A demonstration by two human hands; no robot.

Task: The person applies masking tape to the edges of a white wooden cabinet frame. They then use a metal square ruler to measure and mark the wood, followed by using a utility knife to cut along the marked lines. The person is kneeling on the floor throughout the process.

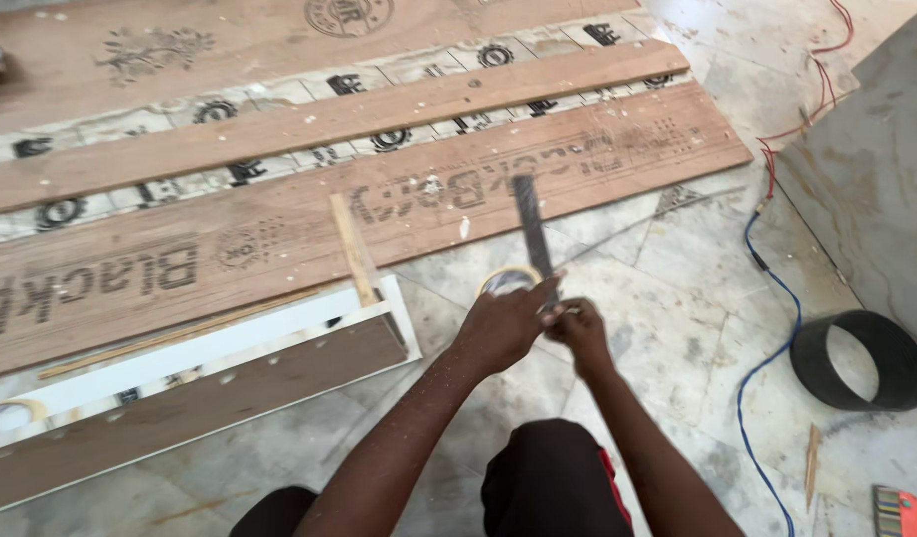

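Note:
My left hand [500,326] is closed around a roll of pale tape [506,279], of which only the top arc shows above my knuckles. Right beside it, touching, my right hand [581,332] pinches the lower end of a narrow dark strip [531,224]. The strip rises from between my hands and leans slightly left over the plywood edge. I cannot tell whether it is tape pulled off the roll or a thin blade. Both hands hover over the marble floor [677,288], above my knees.
Long plywood boards [279,224] with dark stamps lie across the floor ahead. A white-edged brown panel [210,383] with a thin wooden stick [353,249] sits at left. On the right are a black ring [861,360], blue cable [771,343], red wires [821,75], grey board [876,169] and orange tool [901,512].

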